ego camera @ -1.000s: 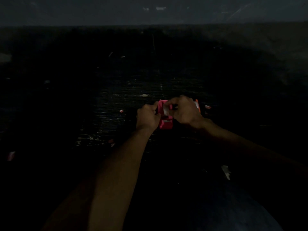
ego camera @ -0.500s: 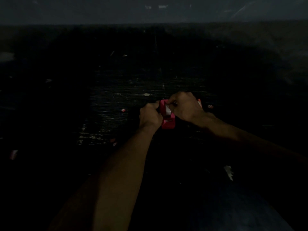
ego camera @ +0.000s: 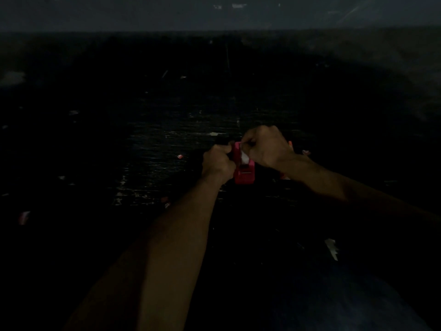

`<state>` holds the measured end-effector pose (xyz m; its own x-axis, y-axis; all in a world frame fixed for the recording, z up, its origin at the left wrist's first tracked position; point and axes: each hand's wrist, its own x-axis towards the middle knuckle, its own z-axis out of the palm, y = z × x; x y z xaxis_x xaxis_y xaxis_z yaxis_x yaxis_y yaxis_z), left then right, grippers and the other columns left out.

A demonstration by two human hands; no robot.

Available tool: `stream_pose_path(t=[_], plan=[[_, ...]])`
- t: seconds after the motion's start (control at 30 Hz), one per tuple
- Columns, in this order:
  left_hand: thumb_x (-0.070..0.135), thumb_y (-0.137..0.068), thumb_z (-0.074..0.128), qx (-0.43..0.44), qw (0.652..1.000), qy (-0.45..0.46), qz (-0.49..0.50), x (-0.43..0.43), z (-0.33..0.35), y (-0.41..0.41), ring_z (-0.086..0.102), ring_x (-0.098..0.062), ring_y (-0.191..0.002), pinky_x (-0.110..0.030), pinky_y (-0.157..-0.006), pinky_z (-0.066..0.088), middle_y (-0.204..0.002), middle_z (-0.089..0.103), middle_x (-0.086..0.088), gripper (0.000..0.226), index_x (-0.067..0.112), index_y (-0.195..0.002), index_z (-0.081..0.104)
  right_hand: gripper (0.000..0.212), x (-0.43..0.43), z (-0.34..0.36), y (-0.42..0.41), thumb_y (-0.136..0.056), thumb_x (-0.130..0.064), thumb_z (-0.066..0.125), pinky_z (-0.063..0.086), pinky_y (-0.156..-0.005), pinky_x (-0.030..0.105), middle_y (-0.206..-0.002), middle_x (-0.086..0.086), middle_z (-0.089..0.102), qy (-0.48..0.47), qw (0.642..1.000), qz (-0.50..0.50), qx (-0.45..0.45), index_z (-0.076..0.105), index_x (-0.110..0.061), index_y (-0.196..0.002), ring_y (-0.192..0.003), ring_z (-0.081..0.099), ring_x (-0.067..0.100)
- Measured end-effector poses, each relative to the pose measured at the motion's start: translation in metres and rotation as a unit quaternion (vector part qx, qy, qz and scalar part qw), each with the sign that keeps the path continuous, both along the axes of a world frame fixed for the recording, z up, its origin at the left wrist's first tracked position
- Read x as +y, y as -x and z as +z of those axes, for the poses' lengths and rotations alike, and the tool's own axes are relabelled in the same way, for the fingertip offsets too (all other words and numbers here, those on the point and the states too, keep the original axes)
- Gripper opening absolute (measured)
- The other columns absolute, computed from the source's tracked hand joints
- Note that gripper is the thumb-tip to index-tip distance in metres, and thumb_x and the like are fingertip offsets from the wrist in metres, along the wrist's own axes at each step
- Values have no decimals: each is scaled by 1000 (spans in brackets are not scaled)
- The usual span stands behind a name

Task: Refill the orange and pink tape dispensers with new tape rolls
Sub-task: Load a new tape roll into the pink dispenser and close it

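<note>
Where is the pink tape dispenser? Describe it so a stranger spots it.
On the dark table, follow both forearms to where they meet. There the left hand grips, and the right hand pinches, a bright pink dispenser holding white tape. Unlike the tiny scraps around, it is one solid block.
</note>
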<state>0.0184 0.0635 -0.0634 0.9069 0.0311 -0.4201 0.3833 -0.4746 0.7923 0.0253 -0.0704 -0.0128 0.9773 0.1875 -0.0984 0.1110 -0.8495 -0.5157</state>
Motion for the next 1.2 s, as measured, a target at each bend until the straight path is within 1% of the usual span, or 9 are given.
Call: stream_pose_path(t=[0.07, 0.27, 0.4, 0.47, 0.57, 0.63, 0.73, 1.03, 1.2], plan=[[5, -83, 64, 6, 1000, -1, 6, 0, 1, 0, 67, -29, -101, -48, -74, 61, -125, 64, -6, 46, 23, -126, 61, 17, -2, 0, 5, -83, -19, 57, 55, -79, 36, -92, 9, 74, 4, 1000, 13, -1, 74, -17, -85, -86, 67, 27], [-3, -88, 53, 10, 999, 4, 37, -2, 4, 1, 60, -30, -114, -48, -80, 59, -141, 52, -4, 51, 20, -133, 55, 15, -7, -3, 27, -80, -22, 60, 54, -77, 39, -95, 7, 73, 37, 998, 46, -36, 73, -21, -86, -86, 66, 31], [6, -85, 59, -19, 999, 11, 29, -2, 1, 2, 57, -27, -120, -47, -93, 54, -139, 56, -1, 51, 26, -131, 57, 13, -6, -12, 40, -84, -24, 57, 47, -77, 32, -94, 5, 62, 65, 995, 75, 4, 68, -22, -78, -88, 62, 27], [9, -84, 61, -17, 999, 23, 40, -2, 0, 2, 59, -27, -119, -46, -95, 53, -136, 59, -3, 49, 26, -130, 59, 17, -7, -12, 48, -89, -27, 53, 44, -87, 34, -104, 4, 60, 63, 995, 76, 9, 69, -23, -87, -99, 60, 26], [6, -86, 61, -28, 999, 0, 35, -2, -2, 0, 57, -27, -121, -44, -97, 52, -137, 58, -5, 49, 24, -132, 57, 28, -10, -7, 64, -89, -25, 56, 40, -100, 41, -126, 9, 58, 64, 992, 103, -28, 66, -19, -115, -116, 54, 29], [5, -83, 67, -32, 999, -15, 24, -1, -4, -2, 55, -26, -124, -43, -99, 51, -139, 56, -5, 56, 24, -133, 55, 31, -11, -6, 72, -86, -20, 61, 44, -96, 46, -125, 15, 60, 49, 989, 119, -72, 66, -13, -116, -115, 56, 33], [6, -77, 73, -33, 999, -20, 20, -1, -6, -3, 55, -23, -124, -42, -99, 51, -139, 57, -3, 62, 25, -133, 55, 27, -15, -13, 76, -79, -14, 62, 53, -82, 47, -113, 17, 66, 60, 985, 123, -105, 71, -8, -104, -102, 63, 36], [10, -75, 74, -40, 999, -28, 20, -2, -9, -3, 60, -25, -119, -43, -96, 53, -131, 63, -6, 62, 25, -133, 55, 20, -15, -22, 79, -72, -9, 64, 56, -73, 44, -99, 16, 69, 71, 982, 133, -114, 73, -4, -88, -87, 67, 35], [8, -77, 74, -25, 999, 4, 25, -2, -11, -3, 63, -27, -114, -45, -91, 56, -128, 64, -8, 64, 27, -134, 54, 32, -16, -23, 82, -78, -22, 49, 55, -60, 46, -93, 15, 69, 84, 979, 143, -119, 73, -5, -90, -77, 66, 37]])
